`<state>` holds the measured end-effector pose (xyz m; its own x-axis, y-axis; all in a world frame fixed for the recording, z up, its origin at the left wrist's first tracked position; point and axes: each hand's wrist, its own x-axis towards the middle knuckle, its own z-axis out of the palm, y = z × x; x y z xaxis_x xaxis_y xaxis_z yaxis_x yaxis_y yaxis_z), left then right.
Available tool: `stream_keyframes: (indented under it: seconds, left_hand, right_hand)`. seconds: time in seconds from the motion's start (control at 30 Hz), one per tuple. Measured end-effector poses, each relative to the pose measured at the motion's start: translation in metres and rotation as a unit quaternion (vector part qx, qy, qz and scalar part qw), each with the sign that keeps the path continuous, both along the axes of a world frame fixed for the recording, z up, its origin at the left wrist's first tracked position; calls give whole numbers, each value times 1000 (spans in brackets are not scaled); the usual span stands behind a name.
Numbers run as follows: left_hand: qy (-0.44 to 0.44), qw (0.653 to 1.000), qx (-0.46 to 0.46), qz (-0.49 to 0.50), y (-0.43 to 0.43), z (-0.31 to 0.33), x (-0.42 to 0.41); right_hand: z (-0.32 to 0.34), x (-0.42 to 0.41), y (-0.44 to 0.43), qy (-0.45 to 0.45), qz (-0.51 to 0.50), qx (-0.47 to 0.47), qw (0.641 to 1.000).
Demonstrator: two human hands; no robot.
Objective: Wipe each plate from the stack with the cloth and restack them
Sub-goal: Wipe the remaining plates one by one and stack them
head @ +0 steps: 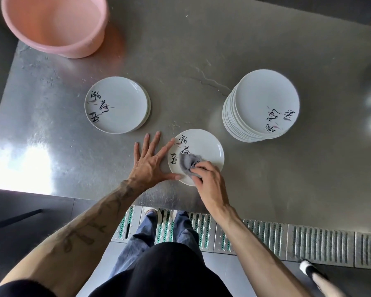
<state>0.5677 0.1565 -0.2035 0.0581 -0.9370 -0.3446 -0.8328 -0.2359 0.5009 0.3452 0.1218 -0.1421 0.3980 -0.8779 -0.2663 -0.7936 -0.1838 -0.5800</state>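
One plate lies flat on the metal table, near us, between a tall stack on the right and a short stack on the left. Our right hand squeezes the gray cloth and presses it on the plate. Our left hand lies flat, fingers spread, touching the plate's left edge. A pink bucket stands far left.

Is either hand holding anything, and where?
The right hand grips the grey cloth by its near bunched end; the left hand lies flat, touching the plate.
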Motion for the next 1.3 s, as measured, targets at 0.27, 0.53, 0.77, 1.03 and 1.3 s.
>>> stream_keyframes:
  seconds: [0.27,0.53,0.77,1.03,1.3]
  left_hand:
    - [-12,1000,-1,-9,0,-2,2]
    - [7,1000,-2,4,0,-1,2]
    - [6,1000,-5,12,1,-1,0]
    - [5,1000,-9,12,-1,1,-1]
    - [3,1000,1,7,-2,8,1]
  right_hand:
    - [3,-2,8,7,62,-5,998]
    - [-1,-33,-76,83,123,-129,980]
    - [-10,-14,-108,65,181,-187,963]
    - [8,-32,-17,38,-8,-83,996]
    - [8,-11,-39,74,8,-82,994]
